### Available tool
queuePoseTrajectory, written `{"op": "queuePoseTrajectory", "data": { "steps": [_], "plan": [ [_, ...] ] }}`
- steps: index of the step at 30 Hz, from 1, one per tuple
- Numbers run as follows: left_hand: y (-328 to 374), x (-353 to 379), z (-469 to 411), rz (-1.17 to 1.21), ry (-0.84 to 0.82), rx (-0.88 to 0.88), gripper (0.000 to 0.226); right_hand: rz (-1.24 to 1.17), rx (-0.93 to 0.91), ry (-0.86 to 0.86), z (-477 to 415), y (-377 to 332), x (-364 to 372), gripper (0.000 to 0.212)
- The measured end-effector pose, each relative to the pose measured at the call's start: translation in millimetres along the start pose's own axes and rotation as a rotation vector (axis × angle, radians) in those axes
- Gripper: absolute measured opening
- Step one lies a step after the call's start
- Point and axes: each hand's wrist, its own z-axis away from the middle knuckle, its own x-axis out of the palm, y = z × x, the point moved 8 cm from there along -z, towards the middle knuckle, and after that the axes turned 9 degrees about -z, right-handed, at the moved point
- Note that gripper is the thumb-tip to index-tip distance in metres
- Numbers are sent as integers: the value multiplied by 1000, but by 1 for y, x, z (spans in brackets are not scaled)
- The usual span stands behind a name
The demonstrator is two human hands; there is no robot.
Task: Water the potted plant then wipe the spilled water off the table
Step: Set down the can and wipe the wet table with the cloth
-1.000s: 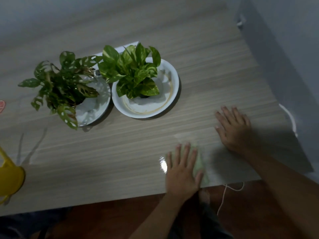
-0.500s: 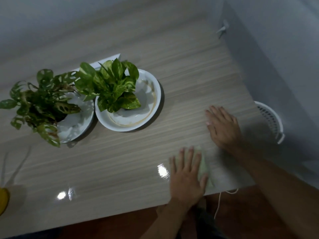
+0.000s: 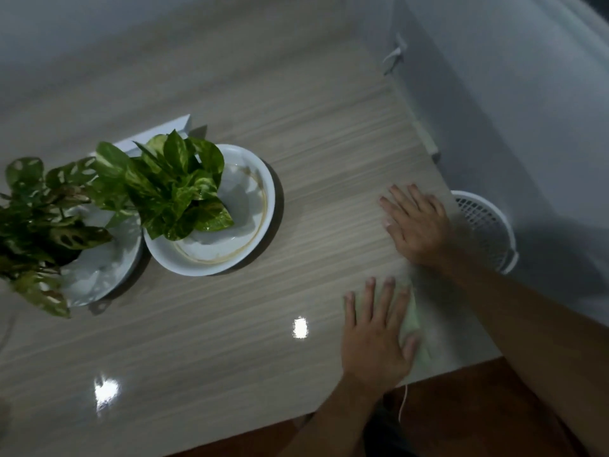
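Note:
A potted plant (image 3: 178, 189) with broad green-and-yellow leaves stands in a white dish (image 3: 253, 239) left of centre on the wooden table (image 3: 230, 341). My left hand (image 3: 372, 338) lies flat, fingers spread, pressing a pale green cloth (image 3: 416, 328) onto the table near its front right corner. Most of the cloth is hidden under the palm. My right hand (image 3: 417, 225) rests flat and empty on the table just beyond it, by the right edge. I cannot make out water on the surface, only glare spots.
A second plant (image 3: 39, 225) with holed leaves sits in another white dish (image 3: 108, 275) at the far left, touching the first. A white mesh basket (image 3: 484, 225) stands below the table's right edge. A thin white cord (image 3: 402, 404) hangs off the front edge.
My view has swung right, so the plants sit further left and the yellow can has left the frame. Both hands stay close together on the table, the left still on the cloth.

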Motion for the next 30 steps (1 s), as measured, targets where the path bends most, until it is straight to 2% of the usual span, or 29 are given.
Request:
{"op": "queuePoseTrajectory", "data": {
  "steps": [2,4,6,8,9,11,13,14,16,18,20,22,25,27,30],
  "plan": [
    [-28,-11,-39,-58,-16,-34,69,-19,-15,18,-1,-2,-3,42],
    [-85,-20,-51,-125,-34,-178,68,-99,42,-44,-10,4,-1,43],
    [-132,-28,-27,-139,-8,-352,69,-182,100,-111,-27,16,1,46],
    [-130,-25,12,-141,2,-421,70,-197,114,-144,-47,27,2,47],
    [-110,-19,25,-121,-24,-390,72,-196,107,-157,-58,29,5,48],
    [-49,-3,31,-44,-56,-211,77,-192,113,-216,-77,33,17,48],
    [-1,0,8,-6,-6,-22,78,-170,143,-288,-89,39,34,50],
    [3,-4,-16,6,14,17,77,-144,147,-291,-92,42,39,50],
    [-23,-17,-72,-36,29,-20,72,-78,122,-250,-92,41,41,51],
    [-84,-29,-116,-95,-37,-170,68,-45,94,-215,-91,39,39,50],
    [-144,-41,-121,-110,-11,-370,68,-47,95,-207,-92,38,39,49],
    [-155,-38,-86,-106,33,-446,70,-61,119,-212,-93,38,38,49],
    [-92,-11,-33,-68,-34,-281,76,-45,118,-177,-92,35,31,49],
    [-67,-8,-41,-36,-10,-131,73,-21,79,-146,-90,30,26,48],
    [-101,-23,-60,-50,13,-149,69,-25,75,-138,-91,27,20,48]
  ]
}}
